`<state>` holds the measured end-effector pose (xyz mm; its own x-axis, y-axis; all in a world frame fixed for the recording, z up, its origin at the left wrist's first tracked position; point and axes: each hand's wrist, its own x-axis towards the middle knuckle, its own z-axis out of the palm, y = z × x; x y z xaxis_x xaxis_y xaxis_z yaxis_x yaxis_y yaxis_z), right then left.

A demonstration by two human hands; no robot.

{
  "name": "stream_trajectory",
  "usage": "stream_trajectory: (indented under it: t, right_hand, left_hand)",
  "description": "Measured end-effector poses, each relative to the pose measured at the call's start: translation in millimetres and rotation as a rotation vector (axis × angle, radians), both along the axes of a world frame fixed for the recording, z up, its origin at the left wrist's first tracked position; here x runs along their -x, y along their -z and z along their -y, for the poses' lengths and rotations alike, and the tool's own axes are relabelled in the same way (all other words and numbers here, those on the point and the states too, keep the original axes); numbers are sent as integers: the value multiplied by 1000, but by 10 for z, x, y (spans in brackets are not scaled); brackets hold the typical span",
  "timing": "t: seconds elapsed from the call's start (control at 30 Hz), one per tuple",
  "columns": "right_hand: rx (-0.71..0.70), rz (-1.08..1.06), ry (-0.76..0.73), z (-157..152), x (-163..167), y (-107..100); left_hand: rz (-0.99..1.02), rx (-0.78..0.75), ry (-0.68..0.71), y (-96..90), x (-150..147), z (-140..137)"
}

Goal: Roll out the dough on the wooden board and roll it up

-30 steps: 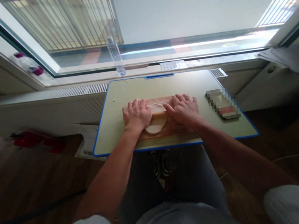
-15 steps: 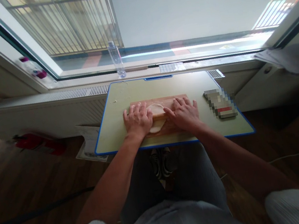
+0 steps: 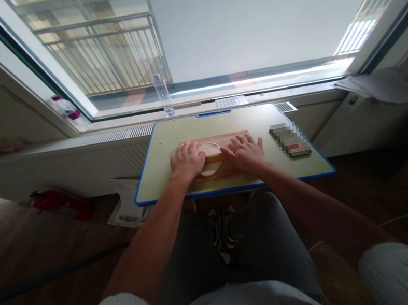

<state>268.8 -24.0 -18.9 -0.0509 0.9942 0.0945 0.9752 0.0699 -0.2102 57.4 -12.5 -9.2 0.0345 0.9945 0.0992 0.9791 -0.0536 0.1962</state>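
Head view: at frame centre, left hand (image 3: 188,162) and right hand (image 3: 245,152) press a rolling pin (image 3: 213,158), fingers extended, not wrapped round. It looks stiff, best held near both ends; the dough (image 3: 211,168) beneath seems soft, easily torn.

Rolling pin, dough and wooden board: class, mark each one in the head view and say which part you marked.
Rolling pin (image 3: 213,157): head view, its exposed middle.
Dough (image 3: 210,169): head view, the part nearer the camera.
Wooden board (image 3: 231,169): head view, bare surface beside the dough.
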Motion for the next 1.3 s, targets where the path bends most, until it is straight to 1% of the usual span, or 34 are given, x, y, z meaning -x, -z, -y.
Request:
stream_trajectory:
  t: [0.07, 0.13, 0.2, 0.27, 0.33, 0.4, 0.43, 0.53, 0.67, 0.77, 0.83, 0.93, 1.03, 1.1, 1.2, 1.3]
  right_hand:
    - [-13, 1, -6, -91, 0, -53]
    - [-15, -1, -11, -192, -6, -106]
    - [13, -14, -3, -295, -22, -148]
    - [53, -24, 8, -400, -44, -171]
    - [77, -27, 21, -501, -62, -181]
    - [89, -35, 47, -588, -72, -185]
    - [91, -44, 63, -624, -75, -189]
    - [84, -72, 114, -687, -85, -210]
    - [45, -114, 156, -721, -115, -220]
    - [7, -188, 141, -776, -139, -186]
    - [16, -248, 100, -821, -145, -158]
    - [38, -290, 55, -858, -138, -134]
    - [20, -247, 106, -846, -114, -129]
    - [16, -188, 130, -835, -91, -125]
    - [40, -127, 107, -844, -58, -112]
    - [113, -101, 92, -861, -40, -102]
  left_hand:
    - [33, 53, -57, -74, -5, -132]
    - [47, 38, -116, -127, -18, -258]
    - [43, 33, -133, -158, -34, -370]
    - [29, 93, -111, -181, -43, -469]
    - [11, 201, -70, -207, -37, -561]
    - [-9, 284, -5, -228, -12, -648]
    - [-16, 302, 33, -232, 8, -689]
    - [-7, 287, 105, -193, 85, -794]
    - [55, 311, 43, -54, 176, -869]
    - [66, 289, 42, 18, 220, -880]
    - [53, 252, 59, 15, 239, -879]
    - [36, 222, 67, -54, 244, -875]
    - [12, 216, 57, -127, 203, -875]
    - [-6, 208, 47, -141, 162, -879]
    - [-2, 207, 33, -109, 121, -897]
    - [18, 160, 11, -60, 125, -930]
